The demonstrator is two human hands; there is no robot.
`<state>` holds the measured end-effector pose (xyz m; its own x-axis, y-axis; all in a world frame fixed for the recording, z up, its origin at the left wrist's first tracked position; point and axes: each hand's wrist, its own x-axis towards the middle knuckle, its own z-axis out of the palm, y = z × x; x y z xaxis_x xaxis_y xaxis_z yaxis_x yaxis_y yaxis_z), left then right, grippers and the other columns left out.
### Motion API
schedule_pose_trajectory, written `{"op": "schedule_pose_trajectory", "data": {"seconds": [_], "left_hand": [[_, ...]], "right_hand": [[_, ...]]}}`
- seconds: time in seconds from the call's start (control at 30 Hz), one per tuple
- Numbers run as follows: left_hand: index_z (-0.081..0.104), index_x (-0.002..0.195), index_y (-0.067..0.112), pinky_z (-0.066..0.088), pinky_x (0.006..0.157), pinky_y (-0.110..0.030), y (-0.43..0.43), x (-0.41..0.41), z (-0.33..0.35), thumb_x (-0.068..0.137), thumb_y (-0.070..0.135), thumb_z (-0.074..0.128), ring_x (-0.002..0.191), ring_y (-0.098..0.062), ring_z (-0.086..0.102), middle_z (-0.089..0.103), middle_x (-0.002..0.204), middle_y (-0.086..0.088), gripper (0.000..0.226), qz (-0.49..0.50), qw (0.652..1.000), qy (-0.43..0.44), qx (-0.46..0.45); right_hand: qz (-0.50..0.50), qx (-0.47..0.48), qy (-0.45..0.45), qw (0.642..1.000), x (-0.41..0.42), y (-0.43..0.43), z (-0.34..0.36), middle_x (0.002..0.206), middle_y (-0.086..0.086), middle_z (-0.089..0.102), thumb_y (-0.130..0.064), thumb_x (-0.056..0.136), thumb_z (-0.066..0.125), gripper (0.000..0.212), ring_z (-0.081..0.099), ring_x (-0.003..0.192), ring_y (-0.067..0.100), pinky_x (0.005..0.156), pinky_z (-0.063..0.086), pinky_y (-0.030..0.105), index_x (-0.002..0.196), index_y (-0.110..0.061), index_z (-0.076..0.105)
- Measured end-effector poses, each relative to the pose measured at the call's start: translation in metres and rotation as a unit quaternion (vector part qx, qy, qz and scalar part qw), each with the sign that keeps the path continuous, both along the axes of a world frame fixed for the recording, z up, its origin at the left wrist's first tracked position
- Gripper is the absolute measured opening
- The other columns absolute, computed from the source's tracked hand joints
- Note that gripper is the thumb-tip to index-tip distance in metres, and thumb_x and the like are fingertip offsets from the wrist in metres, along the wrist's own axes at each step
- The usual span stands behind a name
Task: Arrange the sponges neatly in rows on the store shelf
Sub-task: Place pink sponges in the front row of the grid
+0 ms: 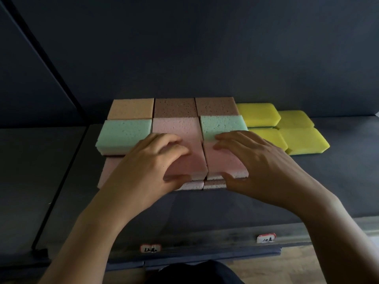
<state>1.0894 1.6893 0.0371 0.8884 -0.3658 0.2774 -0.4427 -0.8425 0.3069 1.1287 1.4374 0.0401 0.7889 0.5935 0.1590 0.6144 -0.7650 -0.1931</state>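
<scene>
Sponges (174,107) of porous foam, rectangular blocks in orange, brown, mint green and pink, sit in a tight grid on the dark grey store shelf (205,206) at the centre of the frame. Yellow scouring pads (258,114) touch the grid's right side. The person's left hand (147,160) grasps the pink foam sponge (192,158) at the front middle, fingers curled over its top and thumb on its near face. The right hand (256,160) holds the neighbouring pink sponge (223,160) the same way. Both pink blocks sit on lower sponges whose edges peek out beneath the thumbs.

To my eye this is the squaring-up step, with the two front blocks brought together in line with the mint green sponge (221,124) behind. A narrow seam shows between them, and their front faces look slightly uneven with the layer below. The next move, I'd judge, wants a gentle push inward and back until the front edges run flush, without squashing the foam or shoving the rear row.

The shelf lip with its white price labels (150,248) lies well toward the bottom of the frame, so there is bare shelf in front. More lies open to the left, up to the black frame bar (51,64). The yellow pads hem in the right side and the dark back panel (205,48) closes the rear.
</scene>
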Motion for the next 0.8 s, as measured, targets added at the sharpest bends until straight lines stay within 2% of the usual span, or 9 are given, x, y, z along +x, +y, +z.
{"op": "schedule_pose_trajectory", "data": {"seconds": [0.1,0.23,0.37,0.7,0.8], "left_hand": [[0.063,0.121,0.019,0.047,0.099,-0.039,-0.0018,-0.0006,-0.0011,0.074,0.043,0.069,0.119,-0.016,0.052,0.054,0.128,0.003,0.053,-0.008,1.0,0.006,-0.015],[0.063,0.12,0.018,0.048,0.098,-0.041,-0.0026,0.0011,-0.0039,0.073,0.043,0.068,0.119,-0.017,0.051,0.054,0.127,0.002,0.053,-0.004,1.0,0.012,-0.015],[0.063,0.118,0.019,0.048,0.097,-0.042,-0.003,0.0017,-0.005,0.072,0.042,0.071,0.117,-0.018,0.052,0.054,0.127,0.002,0.053,0.001,1.0,0.005,0.0],[0.064,0.117,0.016,0.045,0.102,-0.048,-0.0076,0.0033,-0.008,0.072,0.044,0.072,0.127,-0.023,0.048,0.053,0.135,-0.003,0.054,-0.001,1.0,-0.007,0.017],[0.062,0.119,0.018,0.044,0.103,-0.048,-0.0097,0.0036,-0.0092,0.069,0.038,0.078,0.128,-0.024,0.049,0.053,0.137,-0.005,0.056,0.008,1.0,0.001,0.016]], "right_hand": [[-0.001,0.002,0.003,1.0,0.0006,-0.0001,-0.0006,0.142,-0.008,0.052,-0.055,0.08,0.061,0.058,0.045,0.134,0.016,0.101,0.045,0.036,0.131,-0.027,0.055],[0.002,0.006,0.002,1.0,0.0006,0.0006,-0.001,0.143,-0.009,0.051,-0.06,0.081,0.049,0.061,0.043,0.135,0.014,0.102,0.045,0.037,0.131,-0.027,0.055],[0.004,0.01,-0.001,1.0,0.0012,-0.0003,-0.0022,0.143,-0.008,0.05,-0.063,0.08,0.046,0.063,0.043,0.135,0.015,0.102,0.045,0.039,0.131,-0.027,0.054],[0.02,0.007,-0.012,1.0,0.0015,-0.0049,-0.0078,0.145,-0.006,0.049,-0.053,0.082,0.063,0.061,0.041,0.137,0.017,0.106,0.044,0.039,0.135,-0.024,0.053],[0.024,0.008,-0.013,1.0,0.0036,-0.0054,-0.0079,0.145,-0.005,0.05,-0.052,0.081,0.065,0.062,0.043,0.136,0.018,0.106,0.045,0.041,0.135,-0.023,0.052]]}}
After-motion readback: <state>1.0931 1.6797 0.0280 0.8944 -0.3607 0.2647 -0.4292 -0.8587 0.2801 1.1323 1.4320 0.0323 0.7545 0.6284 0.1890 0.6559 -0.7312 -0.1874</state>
